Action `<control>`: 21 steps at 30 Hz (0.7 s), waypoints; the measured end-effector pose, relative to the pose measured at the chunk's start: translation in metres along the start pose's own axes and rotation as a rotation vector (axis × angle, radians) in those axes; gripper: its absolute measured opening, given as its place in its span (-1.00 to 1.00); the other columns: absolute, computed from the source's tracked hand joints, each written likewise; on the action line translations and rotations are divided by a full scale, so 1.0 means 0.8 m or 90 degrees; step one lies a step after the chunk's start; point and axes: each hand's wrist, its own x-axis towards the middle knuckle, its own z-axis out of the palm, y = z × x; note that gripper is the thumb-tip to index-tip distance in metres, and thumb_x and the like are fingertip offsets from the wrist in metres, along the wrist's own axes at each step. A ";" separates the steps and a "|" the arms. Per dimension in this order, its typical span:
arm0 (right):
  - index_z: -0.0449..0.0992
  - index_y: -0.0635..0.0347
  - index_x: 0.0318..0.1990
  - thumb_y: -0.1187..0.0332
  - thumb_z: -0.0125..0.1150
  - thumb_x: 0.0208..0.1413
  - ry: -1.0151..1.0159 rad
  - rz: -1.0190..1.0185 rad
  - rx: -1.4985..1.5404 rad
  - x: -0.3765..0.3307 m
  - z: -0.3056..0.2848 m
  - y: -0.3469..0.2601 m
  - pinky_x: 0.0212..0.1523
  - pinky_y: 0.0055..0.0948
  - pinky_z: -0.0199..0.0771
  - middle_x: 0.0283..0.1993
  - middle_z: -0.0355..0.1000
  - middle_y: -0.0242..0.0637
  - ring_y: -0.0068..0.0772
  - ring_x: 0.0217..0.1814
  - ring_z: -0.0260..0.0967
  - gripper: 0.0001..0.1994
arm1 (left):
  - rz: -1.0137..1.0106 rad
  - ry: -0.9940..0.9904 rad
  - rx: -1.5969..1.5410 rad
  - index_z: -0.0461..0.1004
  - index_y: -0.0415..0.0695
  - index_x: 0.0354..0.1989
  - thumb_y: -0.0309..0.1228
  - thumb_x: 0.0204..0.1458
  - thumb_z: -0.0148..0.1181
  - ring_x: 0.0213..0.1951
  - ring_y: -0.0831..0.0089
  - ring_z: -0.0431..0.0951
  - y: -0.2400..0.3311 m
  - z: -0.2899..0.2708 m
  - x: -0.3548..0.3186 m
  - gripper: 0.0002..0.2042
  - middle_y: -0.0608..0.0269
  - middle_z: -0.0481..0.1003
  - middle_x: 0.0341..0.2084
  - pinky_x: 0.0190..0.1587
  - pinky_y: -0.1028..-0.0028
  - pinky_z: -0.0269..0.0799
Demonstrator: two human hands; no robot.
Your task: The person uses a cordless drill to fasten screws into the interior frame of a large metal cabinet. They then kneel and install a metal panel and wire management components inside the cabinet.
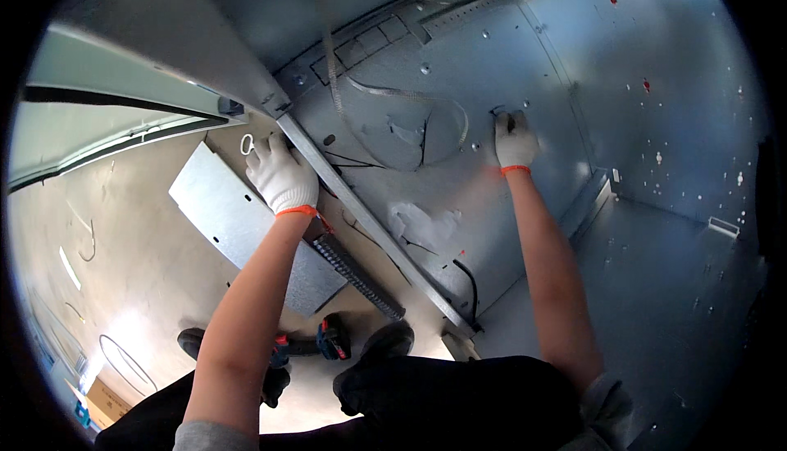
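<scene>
Bare forearms stretch ahead of me in the head view, each ending in a gloved hand. With my right hand I reach onto the metal panel; my fingers are curled beside a thin dark scrap, just past their tips, and I cannot tell whether they pinch anything. My left hand bends next to the metal rail, its fingers by a white loop; whether it grips the rail or the loop is hidden. Between my hands lie a pale strap and, nearer me, crumpled plastic. Below my left hand sits a grey plate.

I judge the step to be handling small bits on the panel. The next move probably calls for a firm pinch with my right fingertips while my left steadies me.
</scene>
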 end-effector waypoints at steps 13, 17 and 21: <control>0.34 -0.11 0.28 0.14 0.01 0.27 0.000 0.109 0.111 0.013 0.000 0.016 -0.03 0.11 0.55 0.09 0.57 -0.08 0.18 -0.04 0.56 -0.57 | 0.013 -0.039 0.077 0.44 -0.16 0.26 -0.08 0.19 0.13 0.36 -0.09 0.27 -0.002 0.007 -0.001 -0.46 -0.15 0.31 0.33 0.36 0.08 0.20; 0.32 -0.14 0.30 0.15 0.02 0.27 0.022 0.102 0.064 0.013 0.014 0.034 0.01 0.12 0.55 0.16 0.54 -0.12 0.17 -0.02 0.57 -0.55 | 0.021 -0.050 0.070 0.43 -0.17 0.27 -0.04 0.21 0.09 0.36 -0.10 0.27 0.011 0.001 -0.004 -0.44 -0.15 0.32 0.31 0.36 0.08 0.20; 0.39 -0.06 0.24 0.18 0.03 0.26 0.032 0.117 0.105 0.013 0.008 0.020 0.06 0.10 0.53 0.09 0.54 0.00 0.19 0.05 0.54 -0.59 | 0.004 -0.040 0.108 0.40 -0.11 0.32 -0.03 0.25 0.04 0.44 -0.03 0.20 0.004 0.011 0.001 -0.44 -0.12 0.24 0.40 0.44 0.11 0.15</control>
